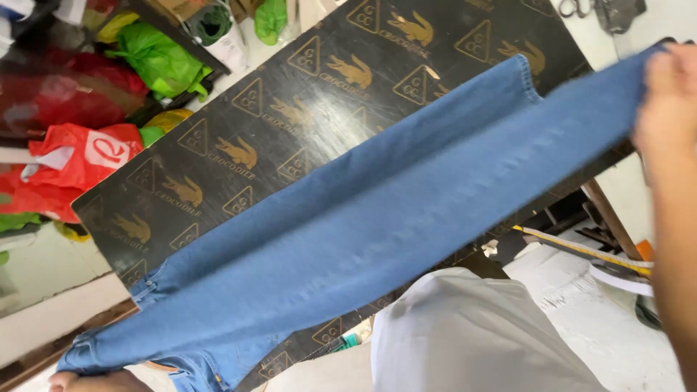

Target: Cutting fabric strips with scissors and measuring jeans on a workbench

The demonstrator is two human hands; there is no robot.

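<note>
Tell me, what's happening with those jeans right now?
Left hand grips waist end, right hand grips leg end. Blue jeans stretched over black board. Nothing in the way.

black printed board (218,116), red bag (87,156), green bags (156,58), yellow tape measure (581,248)

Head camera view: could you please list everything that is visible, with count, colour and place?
jeans: one pair, blue, stretched across the board
board: one, black with gold emblems, under the jeans
plastic bags: several, red and green, top left
measuring tape: one, yellow, right, below the board edge
scissors: one pair, dark, top right
left hand: at the waist end, bottom left
right hand: grips the leg end, upper right
</note>
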